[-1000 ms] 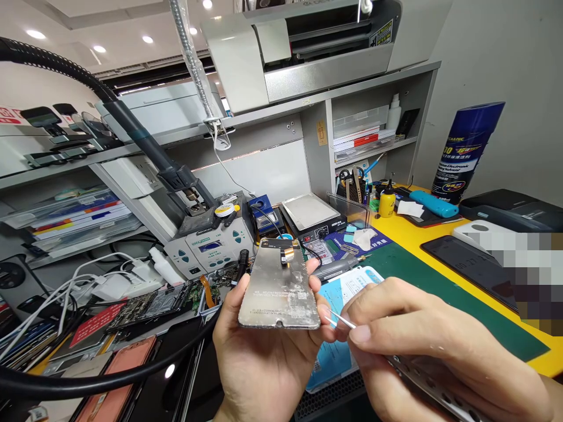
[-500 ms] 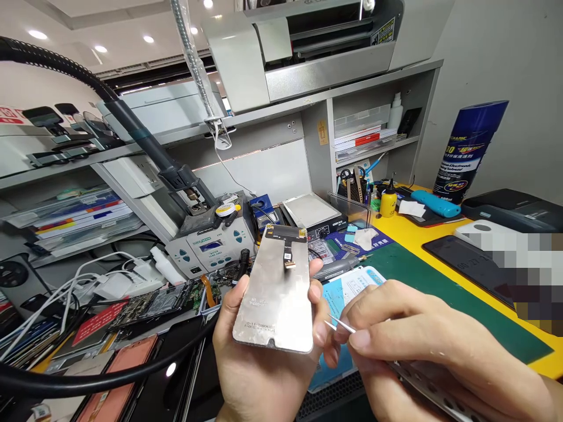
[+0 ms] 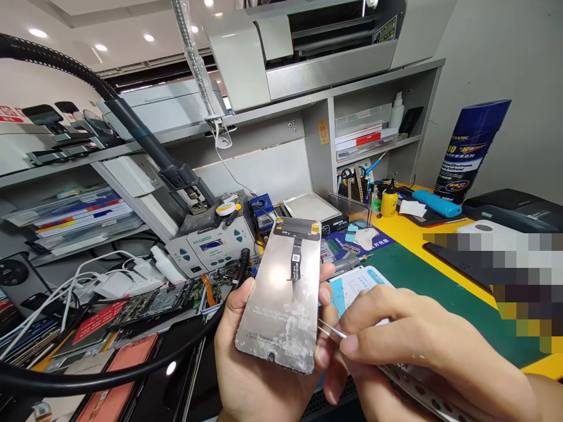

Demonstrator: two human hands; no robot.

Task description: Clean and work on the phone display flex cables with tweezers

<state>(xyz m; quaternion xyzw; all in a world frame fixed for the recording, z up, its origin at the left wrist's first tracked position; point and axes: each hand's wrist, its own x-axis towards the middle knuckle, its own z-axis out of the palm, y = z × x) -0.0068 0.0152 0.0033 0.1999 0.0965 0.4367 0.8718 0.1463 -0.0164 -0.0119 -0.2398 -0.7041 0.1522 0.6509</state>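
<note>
Basically, screen panel [image 3: 275, 305] sits up off the desk [image 3: 448, 227], cradled between left hand's [image 3: 259, 381] thumb and fingers, long axis pointing away, far end leaning slightly right. Right hand [image 3: 422, 346] pinches tweezers [image 3: 338, 333], tips at panel's right long edge, lower half; contact unclear.

Screen tipped up, tweezers closer in.
The screen [image 3: 285, 293] now faces the camera more fully, its lower edge dropped and its upper edge raised, with the flex cable [image 3: 296, 258] showing at greater length down its back. The tips of the tweezers [image 3: 331, 329], with the right hand [image 3: 409, 351], have shifted from well beside the screen to just at its right edge.
</note>
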